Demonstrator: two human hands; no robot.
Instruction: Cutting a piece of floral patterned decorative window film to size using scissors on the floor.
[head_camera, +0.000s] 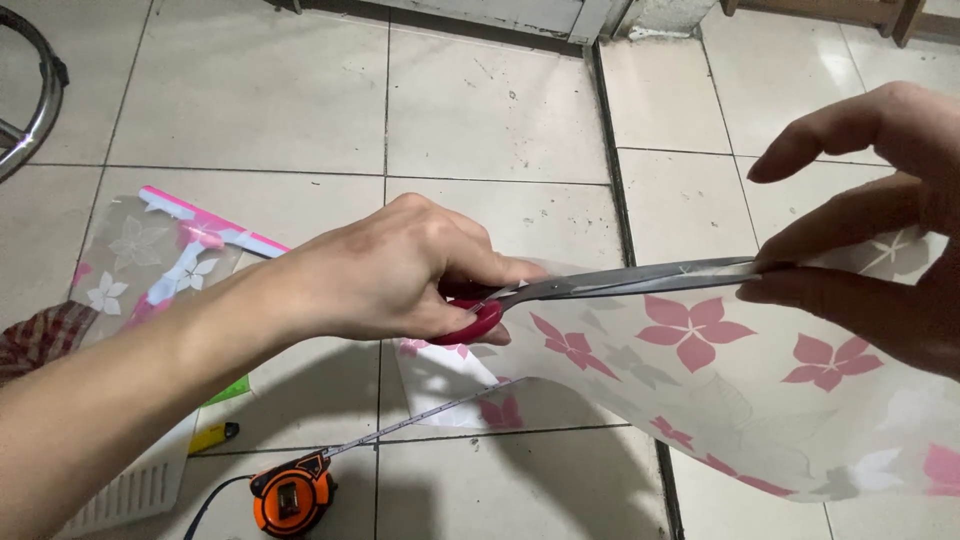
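Head view: cutting is under way on a sheet of flower-printed film (720, 370), white and translucent with pink blossoms, held up off the tiled floor (480, 110). The left hand (385, 270) is closed around the red handles of a pair of scissors (600, 285), fingers curled through the loops; the long steel blades lie nearly shut and point right along the sheet's upper edge, tips reaching the other hand. The right hand (880, 220), at the sheet's right end, pinches that upper edge between thumb and lower fingers while the forefinger stands free above, keeping the film taut. The sheet hangs from this pinch and sags down and left beneath the scissors. By my reading the stroke is near its end, so the next move calls for opening the blades, advancing along the same line, and shifting the pinch clear of the tips, which sit very close to the fingers. Below the scissors an orange tape measure (292, 497) lies on the floor with its blade drawn out toward the sheet. Left of the scissors lies another flowered piece (150, 260), and below that a small yellow marker (213, 436).
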